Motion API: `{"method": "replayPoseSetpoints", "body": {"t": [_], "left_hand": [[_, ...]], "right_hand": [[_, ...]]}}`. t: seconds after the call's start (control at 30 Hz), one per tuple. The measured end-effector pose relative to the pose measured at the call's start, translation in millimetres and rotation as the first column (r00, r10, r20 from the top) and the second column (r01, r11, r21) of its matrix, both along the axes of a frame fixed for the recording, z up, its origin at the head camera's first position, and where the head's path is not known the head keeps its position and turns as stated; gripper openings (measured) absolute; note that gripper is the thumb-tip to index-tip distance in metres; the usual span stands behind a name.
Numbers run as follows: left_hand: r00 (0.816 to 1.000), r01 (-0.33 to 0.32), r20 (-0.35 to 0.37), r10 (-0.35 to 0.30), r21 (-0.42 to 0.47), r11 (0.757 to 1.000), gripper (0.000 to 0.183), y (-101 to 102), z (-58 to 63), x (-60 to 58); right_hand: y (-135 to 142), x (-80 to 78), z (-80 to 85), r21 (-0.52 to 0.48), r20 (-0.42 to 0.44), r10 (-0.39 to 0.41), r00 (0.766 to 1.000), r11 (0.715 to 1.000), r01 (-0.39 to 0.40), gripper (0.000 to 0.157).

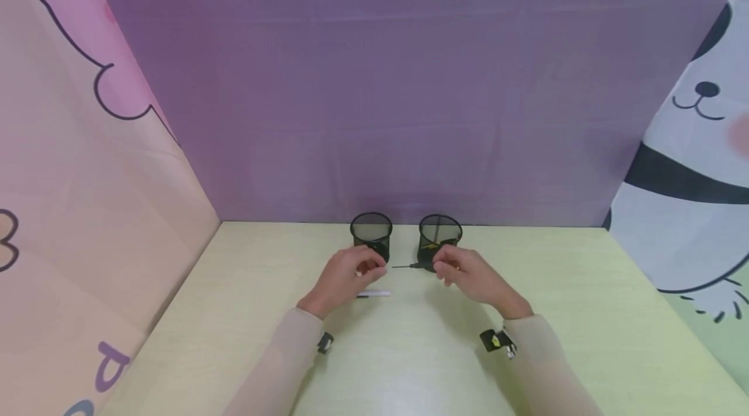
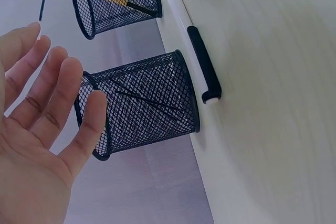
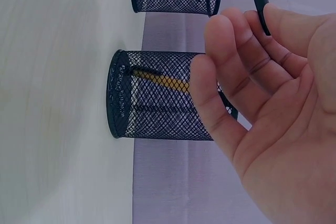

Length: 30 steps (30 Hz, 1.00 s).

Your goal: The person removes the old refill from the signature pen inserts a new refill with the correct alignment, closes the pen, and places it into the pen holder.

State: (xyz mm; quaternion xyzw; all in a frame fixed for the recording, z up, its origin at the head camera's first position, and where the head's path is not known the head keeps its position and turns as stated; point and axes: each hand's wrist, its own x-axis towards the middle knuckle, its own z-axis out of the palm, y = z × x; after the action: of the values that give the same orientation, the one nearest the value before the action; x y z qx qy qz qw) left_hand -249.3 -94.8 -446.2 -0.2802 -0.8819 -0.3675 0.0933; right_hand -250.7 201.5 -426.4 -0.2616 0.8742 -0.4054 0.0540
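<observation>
My right hand pinches the black handle of a small thin-shafted screwdriver between thumb and fingers. Its shaft points left towards my left hand. A narrow gap shows in the head view between the shaft's tip and the left fingertips, which are bent close to the thumb. Behind the left hand is a black mesh pen holder with dark thin things inside. Another mesh pen holder, behind the right hand, has a yellow-and-black stick-like item in it.
A white pen with a black clip lies on the pale table, in front of the left pen holder. A purple cloth wall rises behind the table's far edge. Printed cloth panels stand at both sides.
</observation>
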Motion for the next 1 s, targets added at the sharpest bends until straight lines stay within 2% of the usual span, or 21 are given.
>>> {"method": "replayPoseSetpoints", "body": {"t": [0.37, 0.63, 1.0], "left_hand": [[0.999, 0.005, -0.032, -0.005, -0.004, 1.000, 0.010, 1.2, 0.8, 1.3], [0.999, -0.015, -0.042, 0.013, -0.043, 0.999, 0.009, 1.3, 1.8, 1.5], [0.999, -0.022, -0.036, 0.021, -0.048, 0.999, 0.009, -1.4, 1.2, 0.9]], "right_hand": [[-2.4, 1.6, 1.0, 0.002, 0.008, 0.004, 1.000, 1.000, -0.004, 0.013], [1.3, 0.7, 0.6, 0.018, 0.011, -0.015, 1.000, 1.000, 0.015, 0.012], [3.2, 1.3, 2.6, 0.010, 0.006, -0.020, 1.000, 1.000, 0.020, 0.012]]}}
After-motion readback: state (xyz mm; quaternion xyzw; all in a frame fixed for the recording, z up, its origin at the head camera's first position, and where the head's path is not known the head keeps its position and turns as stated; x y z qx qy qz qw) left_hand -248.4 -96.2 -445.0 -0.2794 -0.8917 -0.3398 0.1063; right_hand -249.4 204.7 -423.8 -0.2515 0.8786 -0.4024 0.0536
